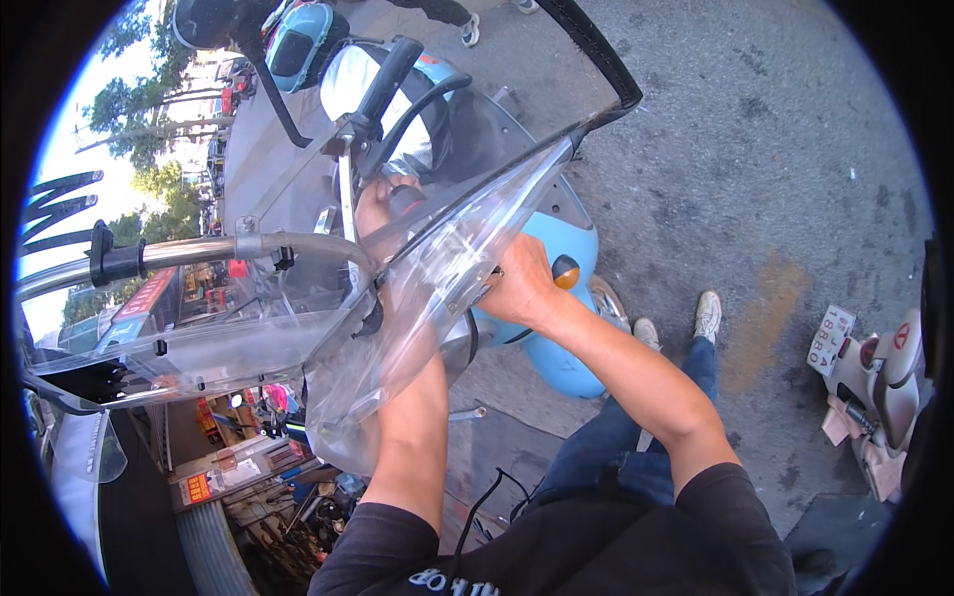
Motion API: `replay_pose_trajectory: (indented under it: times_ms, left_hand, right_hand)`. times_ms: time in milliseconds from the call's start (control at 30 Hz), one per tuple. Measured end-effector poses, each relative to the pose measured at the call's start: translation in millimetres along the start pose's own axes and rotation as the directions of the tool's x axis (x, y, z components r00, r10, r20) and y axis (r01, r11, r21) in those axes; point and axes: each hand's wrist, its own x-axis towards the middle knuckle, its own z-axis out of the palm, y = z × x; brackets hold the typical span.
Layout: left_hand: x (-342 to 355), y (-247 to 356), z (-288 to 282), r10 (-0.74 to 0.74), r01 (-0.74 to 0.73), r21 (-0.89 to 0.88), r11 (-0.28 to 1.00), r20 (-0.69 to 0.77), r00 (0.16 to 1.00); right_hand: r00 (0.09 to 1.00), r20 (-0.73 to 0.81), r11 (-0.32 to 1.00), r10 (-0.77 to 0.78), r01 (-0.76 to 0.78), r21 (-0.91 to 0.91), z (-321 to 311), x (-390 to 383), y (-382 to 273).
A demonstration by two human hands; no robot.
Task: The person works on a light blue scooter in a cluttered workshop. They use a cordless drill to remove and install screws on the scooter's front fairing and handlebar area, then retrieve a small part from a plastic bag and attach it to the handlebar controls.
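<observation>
A light blue scooter stands in front of me with a clear plastic rain sheet draped over its front. My left hand reaches behind the sheet, beside a metal bracket and a dark handlebar grip with a red band. Its fingers look curled, but the plastic blurs what they hold. My right hand is closed at the sheet's right side, near an orange turn signal. A small dark thing shows at its fingertips, too little to name.
A bent metal canopy tube runs off to the left, and a black-edged frame arches overhead. Another scooter's rear stands at the right. Tools and parts crowd the lower left. A person's shoe shows at the top.
</observation>
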Motion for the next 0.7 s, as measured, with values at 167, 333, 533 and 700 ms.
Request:
replay_pose_trajectory:
  times_ms: [167,333,533,700]
  left_hand:
    - [1.4,0.1,1.3,-0.015,0.017,-0.06,0.998,0.038,0.999]
    - [-0.8,-4.2,4.4,-0.073,0.082,-0.185,0.979,0.058,0.996]
    - [7.3,-11.3,3.5,-0.176,0.159,-0.231,0.96,-0.055,0.983]
    - [8.9,-23.2,10.3,0.01,0.006,-0.421,0.907,0.037,0.999]
  right_hand:
    - [0.996,0.051,0.996,0.071,-0.068,-0.06,-4.5,4.3,-4.8]
    - [0.997,0.047,0.995,0.063,-0.059,-0.075,-8.0,6.3,-9.9]
    - [1.0,0.02,0.991,0.004,-0.001,-0.134,-5.3,8.1,-4.3]
    - [0.993,0.095,0.995,0.074,-0.067,-0.073,-4.2,5.0,6.2]
